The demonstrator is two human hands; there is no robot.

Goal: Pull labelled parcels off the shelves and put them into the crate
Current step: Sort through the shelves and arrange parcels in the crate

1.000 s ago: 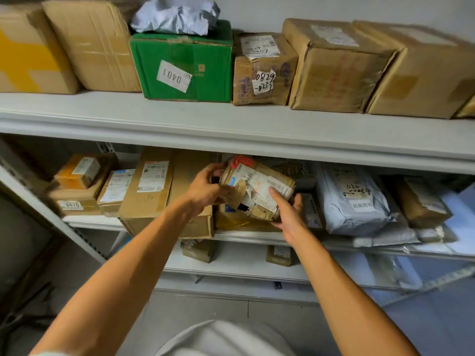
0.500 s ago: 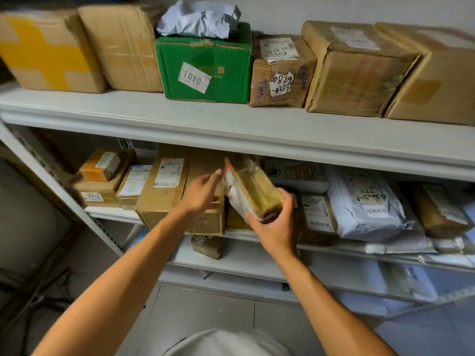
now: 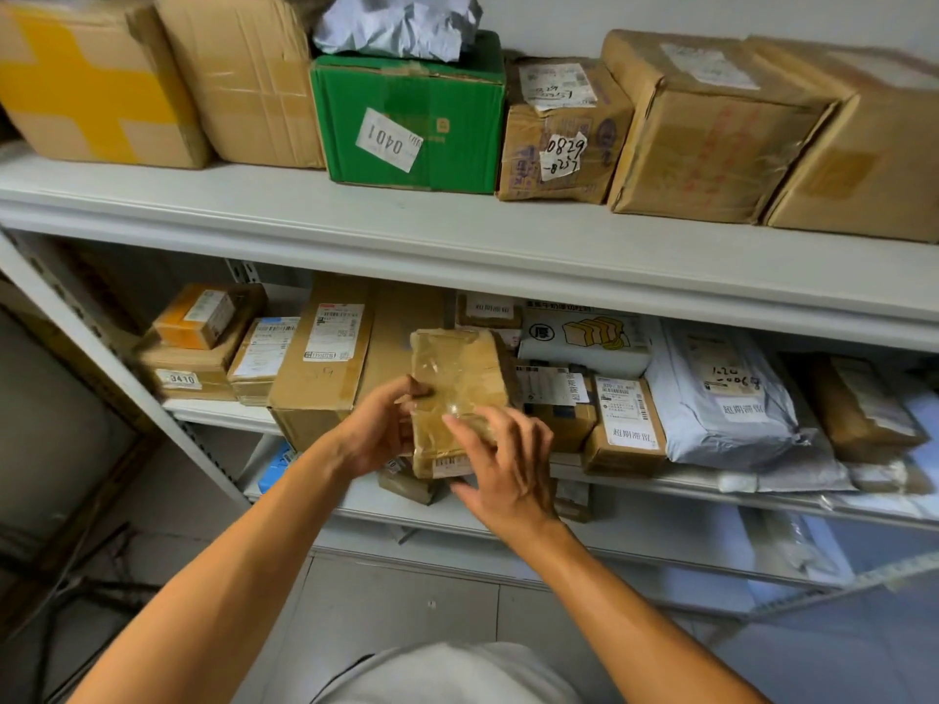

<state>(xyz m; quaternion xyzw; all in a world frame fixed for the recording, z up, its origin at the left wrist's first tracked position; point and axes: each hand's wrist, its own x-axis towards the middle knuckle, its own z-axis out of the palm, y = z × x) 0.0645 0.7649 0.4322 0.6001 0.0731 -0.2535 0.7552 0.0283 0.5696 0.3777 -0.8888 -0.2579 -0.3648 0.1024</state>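
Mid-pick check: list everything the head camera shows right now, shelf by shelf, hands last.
Cardboard boxes, top shelf: five brown, one with yellow tape, standing in a row.
Green box: one, top shelf centre, white label reading 0401.
Crumpled grey bag: one, on top of the green box.
Small boxes, middle shelf left: about four brown or orange, stacked; one labelled 3410.
Tall brown box: one, middle shelf, white label.
White bread-picture box: one, middle shelf.
Labelled small box: one, brown, middle shelf front edge.
Grey mailer bag: one, middle shelf right.
Taped brown parcel: one, held in front of the middle shelf.
Left hand: grips the parcel's left edge.
Right hand: fingers straight, against the parcel's front.
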